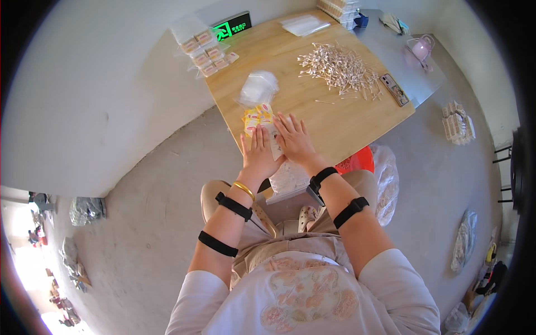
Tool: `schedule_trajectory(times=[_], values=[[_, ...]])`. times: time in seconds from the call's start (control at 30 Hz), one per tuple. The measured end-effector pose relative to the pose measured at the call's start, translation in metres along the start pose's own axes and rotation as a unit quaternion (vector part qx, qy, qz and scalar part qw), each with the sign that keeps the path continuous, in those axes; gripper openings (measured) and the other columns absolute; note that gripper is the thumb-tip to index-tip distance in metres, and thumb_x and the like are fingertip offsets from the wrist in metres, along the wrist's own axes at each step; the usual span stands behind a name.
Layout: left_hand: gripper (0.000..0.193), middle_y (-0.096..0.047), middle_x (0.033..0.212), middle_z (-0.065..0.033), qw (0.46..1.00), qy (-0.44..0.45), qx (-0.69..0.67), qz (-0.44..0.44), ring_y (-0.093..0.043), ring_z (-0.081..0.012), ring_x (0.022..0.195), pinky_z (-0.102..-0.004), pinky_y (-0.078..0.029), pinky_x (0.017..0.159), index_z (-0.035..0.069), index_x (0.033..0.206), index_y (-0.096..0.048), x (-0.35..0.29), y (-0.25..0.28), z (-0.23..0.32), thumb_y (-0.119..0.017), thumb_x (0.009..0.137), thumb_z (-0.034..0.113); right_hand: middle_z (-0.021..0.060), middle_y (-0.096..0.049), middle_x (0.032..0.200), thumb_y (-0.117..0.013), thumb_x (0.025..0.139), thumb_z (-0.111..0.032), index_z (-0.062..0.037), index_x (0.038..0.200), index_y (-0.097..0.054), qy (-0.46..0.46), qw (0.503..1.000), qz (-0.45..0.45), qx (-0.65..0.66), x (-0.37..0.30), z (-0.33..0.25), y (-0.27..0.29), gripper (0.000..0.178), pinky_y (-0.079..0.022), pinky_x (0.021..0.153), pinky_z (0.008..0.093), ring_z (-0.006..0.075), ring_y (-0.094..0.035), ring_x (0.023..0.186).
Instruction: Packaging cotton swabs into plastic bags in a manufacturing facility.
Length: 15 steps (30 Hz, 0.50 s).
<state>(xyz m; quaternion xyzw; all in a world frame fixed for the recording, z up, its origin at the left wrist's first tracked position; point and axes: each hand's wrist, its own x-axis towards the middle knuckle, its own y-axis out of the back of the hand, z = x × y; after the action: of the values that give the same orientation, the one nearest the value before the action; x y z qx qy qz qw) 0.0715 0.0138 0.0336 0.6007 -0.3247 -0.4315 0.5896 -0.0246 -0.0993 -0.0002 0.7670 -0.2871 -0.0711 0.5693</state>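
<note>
Both my hands lie at the near left edge of the wooden table, fingers stretched out. My left hand (261, 158) rests flat, its fingertips by several small yellow-and-white printed cards (258, 113). My right hand (297, 146) lies flat beside it, fingers slightly spread. Between and partly under them shows a flat white piece (275, 142) with small dark marks; whether it is a card or a bag I cannot tell. Just beyond the cards lies a stack of clear plastic bags (259, 86). A large loose heap of cotton swabs (339, 67) covers the table's far right part.
On the wooden table (312, 120) lie a phone (394, 90) at the right edge and more clear bags (305, 25) at the back. Packed swab bundles (204, 53) stand by a green exit sign (233, 25). Below the edge are a red container (357, 161) and a plastic-wrapped bundle (385, 184).
</note>
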Motion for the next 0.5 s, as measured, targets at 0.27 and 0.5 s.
schedule_trajectory(times=[0.27,0.5], values=[[0.086,-0.012,0.158,-0.0215,0.997,-0.004,-0.048,0.057,-0.007,-0.0297,0.149,-0.0549,-0.001,0.117,-0.005,0.149,-0.017,0.011,-0.012,-0.011,-0.031,0.096,0.061,0.0082,-0.025,0.157,-0.045,0.097,-0.036,-0.0128,0.149,-0.030,0.051,0.997,-0.040,-0.050,-0.006,0.013,0.003,0.059,-0.016,0.116,0.0551,0.0344,-0.020,0.144],[0.080,-0.014,0.159,-0.0167,0.961,0.068,-0.254,0.083,-0.006,-0.0280,0.149,-0.0498,0.000,0.118,0.001,0.151,-0.018,0.021,-0.009,-0.042,-0.025,0.098,0.060,0.0135,-0.023,0.157,-0.041,0.100,-0.034,-0.0086,0.150,-0.028,-0.050,0.984,0.054,0.162,-0.003,0.050,-0.007,0.057,-0.013,0.117,0.0496,0.0340,-0.016,0.146]])
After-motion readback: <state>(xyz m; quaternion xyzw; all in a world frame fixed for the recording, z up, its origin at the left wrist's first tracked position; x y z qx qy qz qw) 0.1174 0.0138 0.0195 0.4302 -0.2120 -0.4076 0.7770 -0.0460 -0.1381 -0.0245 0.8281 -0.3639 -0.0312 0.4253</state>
